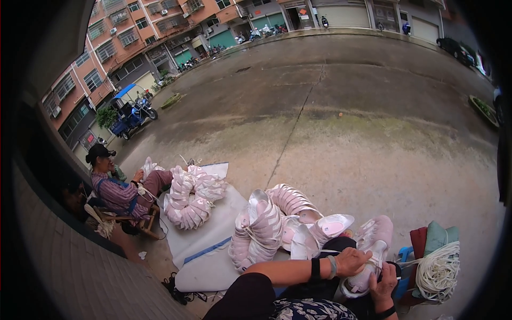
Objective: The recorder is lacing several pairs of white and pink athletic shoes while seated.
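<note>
A concrete yard (346, 144) stretches ahead; the pink shoe (360, 281) lies on the lap (314, 288), under the left hand (352, 262) and beside the right hand (385, 287), fingertips (368, 255) bent in at its laces (377, 263), any pinch unclear

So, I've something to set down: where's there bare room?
Bare concrete lies beyond the nearer shoe pile; the pale mat is bare between that and the ring-shaped pile. Crowded: around the right hand, between pink shoe and white cord.

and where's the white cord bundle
In the head view, the white cord bundle is at lower right, against the green cloth, right of the right hand.
</note>
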A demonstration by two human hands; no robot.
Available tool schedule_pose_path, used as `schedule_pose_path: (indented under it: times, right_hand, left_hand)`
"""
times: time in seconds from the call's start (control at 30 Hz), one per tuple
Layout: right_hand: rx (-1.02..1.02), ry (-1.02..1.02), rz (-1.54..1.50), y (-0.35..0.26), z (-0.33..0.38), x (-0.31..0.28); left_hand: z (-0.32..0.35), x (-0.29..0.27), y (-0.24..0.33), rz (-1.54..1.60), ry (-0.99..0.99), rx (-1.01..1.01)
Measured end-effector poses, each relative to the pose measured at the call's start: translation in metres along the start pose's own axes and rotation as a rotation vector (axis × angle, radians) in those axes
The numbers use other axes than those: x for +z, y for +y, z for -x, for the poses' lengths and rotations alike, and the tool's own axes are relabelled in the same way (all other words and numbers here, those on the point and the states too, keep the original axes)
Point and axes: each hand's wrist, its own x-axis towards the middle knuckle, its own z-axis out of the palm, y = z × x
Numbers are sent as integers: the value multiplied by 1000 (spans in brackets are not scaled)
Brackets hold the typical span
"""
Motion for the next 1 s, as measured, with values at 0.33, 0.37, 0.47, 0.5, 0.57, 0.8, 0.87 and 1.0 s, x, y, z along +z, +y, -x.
schedule_pose_path:
  times: [0.33,0.37,0.47,0.5,0.57,0.8,0.87,1.0]
  right_hand:
    - [-60,-102,72,1,-5,-21]
    - [-73,-108,86,3,-4,-22]
    - [-82,-123,110,5,-2,-20]
    - [-79,-131,119,6,-2,-19]
    - [-86,-141,131,6,-4,-18]
    - [-107,-201,203,0,-11,-22]
    - [-130,-215,234,2,-10,-24]
    - [-162,-233,257,9,-4,-22]
  left_hand:
    - [11,-5,-24,-240,13,321]
    - [12,-5,-24,-239,14,322]
    - [14,-4,-24,-264,50,326]
    - [13,-4,-24,-270,67,306]
    - [11,-2,-24,-275,85,286]
    - [15,-4,-25,-241,115,275]
    - [17,-8,-22,-236,137,280]
    - [24,-16,-24,-242,106,277]
